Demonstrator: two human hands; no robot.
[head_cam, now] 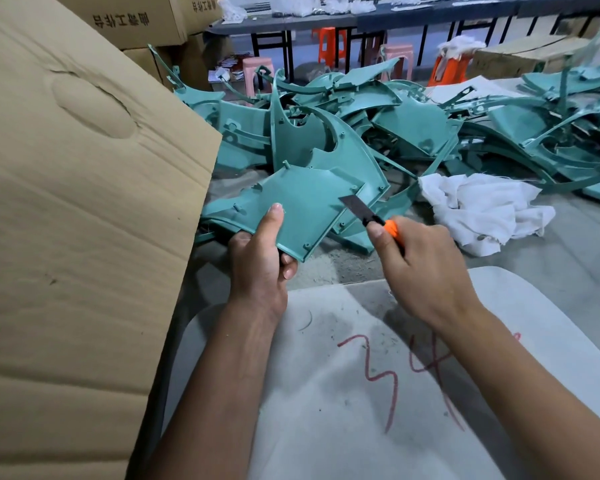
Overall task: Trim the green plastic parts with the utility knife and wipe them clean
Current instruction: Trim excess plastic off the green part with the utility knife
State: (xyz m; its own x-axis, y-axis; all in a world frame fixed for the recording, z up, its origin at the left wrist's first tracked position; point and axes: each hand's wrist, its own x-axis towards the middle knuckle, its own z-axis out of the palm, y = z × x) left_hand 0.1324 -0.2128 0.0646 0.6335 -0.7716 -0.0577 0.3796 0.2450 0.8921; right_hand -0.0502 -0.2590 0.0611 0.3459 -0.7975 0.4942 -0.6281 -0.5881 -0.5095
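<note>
My left hand [262, 261] grips a flat green plastic part [302, 206] by its near corner, thumb on top and fingers curled underneath. My right hand [420, 268] grips an orange utility knife [390, 228]. Its dark blade [355, 206] lies against the part's right edge. Behind, a big pile of green plastic parts [413, 126] covers the floor. A crumpled white cloth [482, 209] lies on the floor to the right of the knife.
A large cardboard box [77, 209] stands close on the left, with more boxes [136, 19] behind it. A white cloth marked in red [378, 375] covers my lap. Tables [361, 19] and orange and pink stools [329, 43] stand at the back.
</note>
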